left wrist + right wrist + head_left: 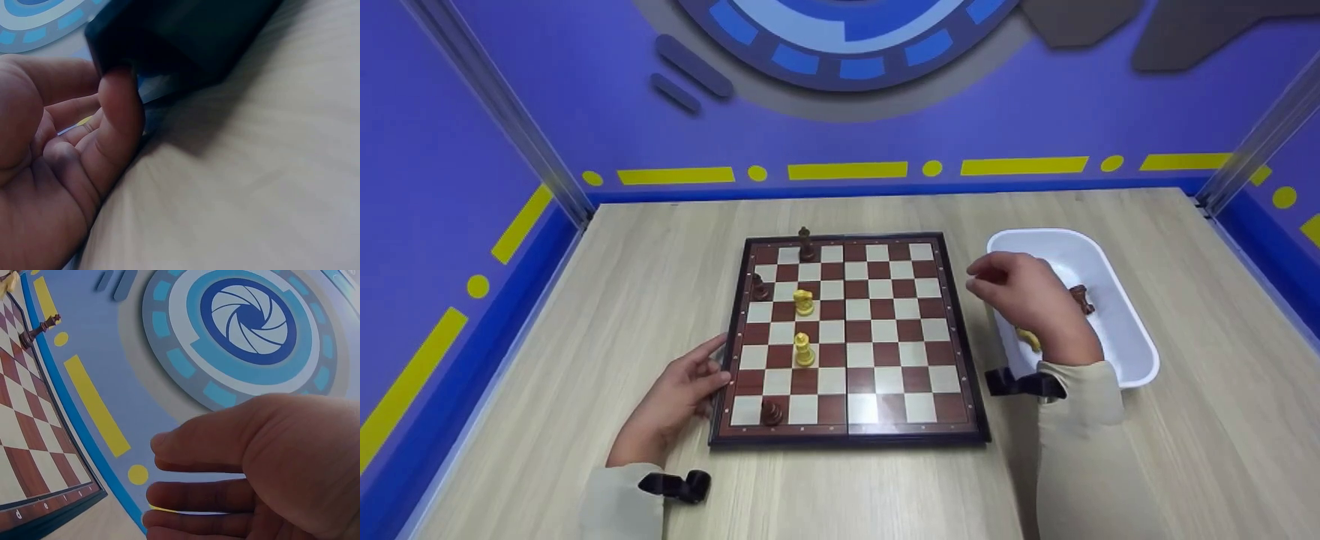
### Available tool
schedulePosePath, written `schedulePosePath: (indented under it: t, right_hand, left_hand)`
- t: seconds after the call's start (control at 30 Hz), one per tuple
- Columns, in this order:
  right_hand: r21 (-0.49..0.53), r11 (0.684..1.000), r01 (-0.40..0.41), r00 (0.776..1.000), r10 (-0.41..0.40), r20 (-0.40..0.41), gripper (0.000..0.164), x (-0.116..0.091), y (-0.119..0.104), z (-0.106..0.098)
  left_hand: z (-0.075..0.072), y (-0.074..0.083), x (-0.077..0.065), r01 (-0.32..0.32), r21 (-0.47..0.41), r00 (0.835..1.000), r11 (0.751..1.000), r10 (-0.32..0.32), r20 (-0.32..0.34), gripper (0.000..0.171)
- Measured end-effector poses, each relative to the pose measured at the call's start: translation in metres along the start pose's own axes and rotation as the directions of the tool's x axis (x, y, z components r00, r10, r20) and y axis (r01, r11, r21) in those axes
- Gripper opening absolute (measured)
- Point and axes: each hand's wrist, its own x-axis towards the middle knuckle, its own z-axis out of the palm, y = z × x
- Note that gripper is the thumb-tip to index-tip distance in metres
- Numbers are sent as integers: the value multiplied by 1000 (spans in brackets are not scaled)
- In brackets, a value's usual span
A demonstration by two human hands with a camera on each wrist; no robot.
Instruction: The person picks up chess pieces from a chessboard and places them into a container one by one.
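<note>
A folding chessboard [883,352] lies on the table. My left hand [682,397] holds its left edge, with the thumb [121,107] against the dark side of the board. On the board's left half stand a dark king [806,246], a small dark piece [760,287], a gold knight [803,302], a taller gold piece [804,350] and, at the near row, another dark piece [771,412]. My right hand [1031,300] hovers between the board and the white tray [1136,352], over the tray's left rim. In the right wrist view its thumb and fingers are apart with nothing between them.
Inside the tray lie a dark chess piece [1081,298] and a gold piece [1027,340], the latter partly hidden by the right hand. The wooden table [660,247] ends at a blue back wall [870,135], with side walls left and right.
</note>
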Motion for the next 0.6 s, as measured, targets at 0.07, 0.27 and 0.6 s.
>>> schedulePosePath:
  t: [0.07, 0.27, 0.6]
  right_hand:
    - [0, 1000, 18, 1000, -18, 4, 25, 0, -1, 1]
    - [13, 998, 65, 998, -65, 12, 23, 1, -6, 5]
    - [41, 993, 107, 993, -109, 46, 21, 2, -13, 12]
  left_hand:
    - [0, 0, 0, -1, 9, 1000, 1000, 1, -2, 67]
    - [1, 0, 0, 2, 35, 1000, 999, -2, -18, 66]
    - [0, -2, 1, 12, 28, 1000, 1000, -11, -16, 66]
